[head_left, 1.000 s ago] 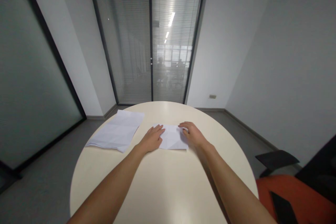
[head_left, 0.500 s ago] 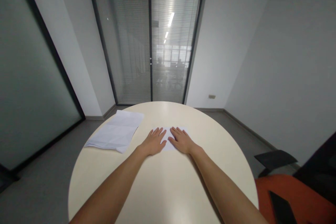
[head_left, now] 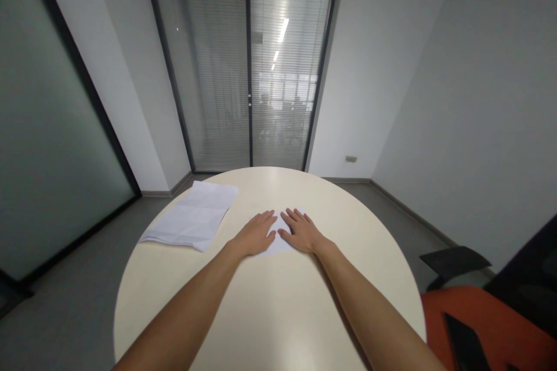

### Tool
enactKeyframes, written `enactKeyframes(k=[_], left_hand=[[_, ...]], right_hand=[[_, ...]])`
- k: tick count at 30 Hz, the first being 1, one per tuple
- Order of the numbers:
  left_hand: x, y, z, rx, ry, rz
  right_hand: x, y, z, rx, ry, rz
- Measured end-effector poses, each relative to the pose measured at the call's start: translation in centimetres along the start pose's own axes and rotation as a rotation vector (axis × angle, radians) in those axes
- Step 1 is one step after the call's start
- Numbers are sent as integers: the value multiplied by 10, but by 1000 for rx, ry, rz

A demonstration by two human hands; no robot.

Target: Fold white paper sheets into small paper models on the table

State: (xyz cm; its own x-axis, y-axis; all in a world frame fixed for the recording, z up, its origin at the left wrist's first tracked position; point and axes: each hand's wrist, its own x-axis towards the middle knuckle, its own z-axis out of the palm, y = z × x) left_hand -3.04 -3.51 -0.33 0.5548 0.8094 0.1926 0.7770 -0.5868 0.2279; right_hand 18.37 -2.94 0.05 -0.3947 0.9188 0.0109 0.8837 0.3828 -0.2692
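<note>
A small white sheet of paper point(head_left: 279, 244) lies flat on the round cream table point(head_left: 270, 313), partly covered by my two hands. My left hand point(head_left: 256, 234) rests palm down over its left side, fingers stretched out and fairly close together. Over the right side, my right hand point(head_left: 302, 233) lies palm down with its fingers spread. The thumbs point toward each other, with a narrow strip of paper showing between them. Neither hand grips anything.
A stack of larger white sheets point(head_left: 194, 214) with creases lies at the table's left edge. An orange chair with a black armrest point(head_left: 456, 264) stands at the right. Beyond the table is a glass partition with blinds point(head_left: 217, 81).
The small paper has turned slightly and slid a little to the left under my hands. My left fingers have drawn closer together. My right hand has hardly moved.
</note>
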Motion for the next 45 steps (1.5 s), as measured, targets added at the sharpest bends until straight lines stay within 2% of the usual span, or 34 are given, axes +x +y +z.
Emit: enactKeyframes(k=[4,10,14,16,18,20,21,25,29,31,34,38,40,45], left_hand=[[1,-5,4,-12,-63,-7],[1,-1,3,3,-85,-28],[0,-1,5,0,-97,-39],[0,-2,6,-1,-98,-44],[0,-3,6,2,-99,-43],[1,-3,6,3,-99,-42],[1,-3,5,2,-100,-43],[0,-1,1,-7,-108,-52],[-1,1,0,-2,-113,-56],[0,1,1,8,-96,-72],[0,0,2,42,-37,-166],[0,-2,2,71,34,-249],[0,-4,1,76,40,-242],[0,-8,1,34,11,-189]], right_hand=[[3,3,2,7,6,-3],[3,9,2,-19,35,117],[2,9,-2,-70,128,155],[3,5,-5,-87,207,83],[4,0,-6,-60,240,-55],[6,-4,-6,-14,199,-141],[6,-5,-5,1,161,-138],[5,-1,-3,4,55,53],[3,5,-7,-28,99,132],[3,6,-10,-59,170,85],[4,5,-13,-16,275,-86],[5,3,-10,93,248,-307],[6,6,-6,85,200,-340],[9,17,0,84,144,-274]])
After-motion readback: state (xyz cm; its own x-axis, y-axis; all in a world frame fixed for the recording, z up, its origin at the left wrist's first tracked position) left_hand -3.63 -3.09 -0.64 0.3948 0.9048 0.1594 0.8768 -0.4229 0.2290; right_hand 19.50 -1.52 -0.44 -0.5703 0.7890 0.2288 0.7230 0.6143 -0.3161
